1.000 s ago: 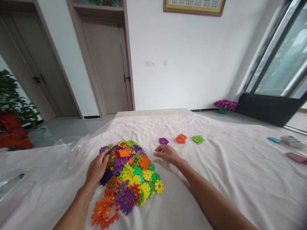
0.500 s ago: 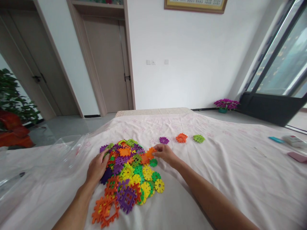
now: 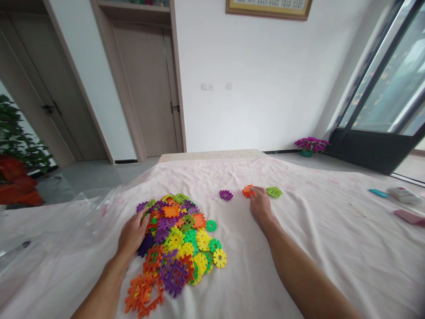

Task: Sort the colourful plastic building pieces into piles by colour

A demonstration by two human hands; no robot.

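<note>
A heap of plastic interlocking building pieces (image 3: 171, 223) in orange, purple, green and yellow lies on the cloth, square notched ones and round ones mixed. Against its left side rests my left hand (image 3: 133, 232), fingers loosely stretched over the edge pieces, gripping nothing that I can see. Farther out, my right hand (image 3: 261, 204) pinches an orange building piece (image 3: 248, 191) at the orange group; its fingers partly cover the pieces there. To the left of that hand is a purple group (image 3: 226, 195), and close on its right a light green group (image 3: 274, 192).
A clear plastic bag (image 3: 89, 212) lies left of the heap. At the far right are a blue item (image 3: 379, 193), a white packet (image 3: 404, 195) and a pink item (image 3: 410, 217). The pale patterned cloth (image 3: 318, 239) is wrinkled.
My right hand has moved from the heap outward and right to the orange group, taking an orange piece along. My left hand stays at the heap.
</note>
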